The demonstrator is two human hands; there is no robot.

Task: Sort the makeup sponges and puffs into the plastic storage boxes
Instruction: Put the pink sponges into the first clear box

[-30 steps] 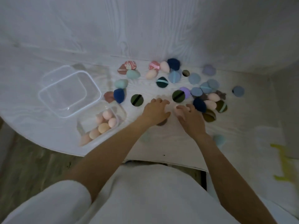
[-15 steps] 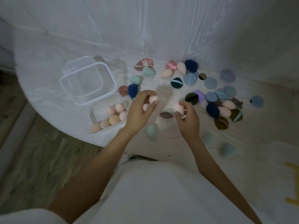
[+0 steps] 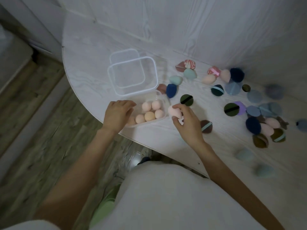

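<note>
Pinching a pale pink, teardrop-shaped sponge (image 3: 174, 111), the right hand (image 3: 187, 123) hovers beside the box (image 3: 163, 103).

Two clear plastic boxes: the far one (image 3: 132, 75) empty; the near one (image 3: 163, 103) holding six visible peach egg sponges (image 3: 149, 116); one pink sponge (image 3: 174, 111) in hand; two hands; roughly thirty loose sponges and puffs (image 3: 231, 109).

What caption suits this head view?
Right hand brings a pink sponge to the small box of sponges, left hand steadying it.
</note>
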